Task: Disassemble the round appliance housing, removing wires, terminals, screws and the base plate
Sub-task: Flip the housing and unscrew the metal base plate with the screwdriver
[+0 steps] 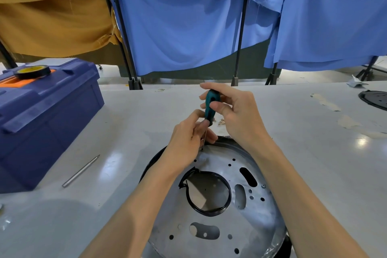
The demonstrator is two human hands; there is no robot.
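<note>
Here the left hand [186,142] partly hides the screwdriver [210,104].

You have nothing legible here: no word, number or brand mark can be read. The tape roll [33,71] on the toolbox [48,111], well to the left of your left hand [186,138], has a yellow face (any print on it is too blurred to tell). The green screwdriver [210,100] held between that hand and your right hand [236,115] shows no readable mark.
</note>
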